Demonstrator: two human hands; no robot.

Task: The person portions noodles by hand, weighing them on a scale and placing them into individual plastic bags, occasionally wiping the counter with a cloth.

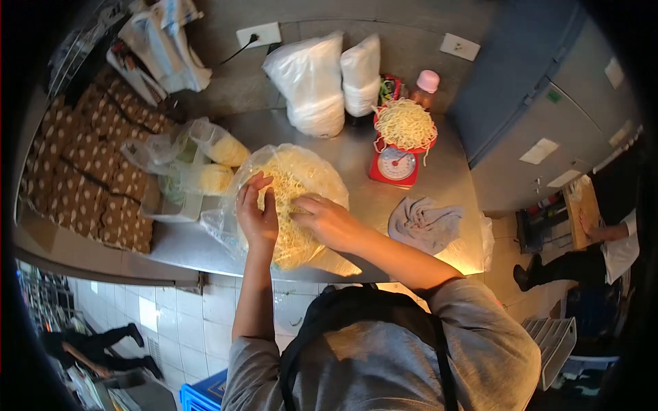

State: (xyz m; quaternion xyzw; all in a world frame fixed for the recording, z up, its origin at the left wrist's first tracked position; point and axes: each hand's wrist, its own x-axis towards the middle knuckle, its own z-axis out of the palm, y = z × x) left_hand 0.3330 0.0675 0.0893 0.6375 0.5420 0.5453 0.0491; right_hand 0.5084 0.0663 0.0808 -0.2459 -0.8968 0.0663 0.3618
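Firstly, check the tub (pixel 171 217) at far left: it stands just beside the plastic bag (pixel 334 179), so a sideways pull could snag it. Your left hand (pixel 258 218) is over the bag's left side, thumb and fingers apart; without a firm hold, the plastic could slip. The noodles (pixel 291 238) lie in the bag near the front edge of the table (pixel 179 245); hard tugging could spill them. Your right hand (pixel 327 220) has its fingers among the noodles; whether they pinch strands, you cannot tell. Farther right, strands overhang the scale (pixel 396 164); a knock could drop them. Rightmost, a sweeping forearm could drag the cloth (pixel 425 226).
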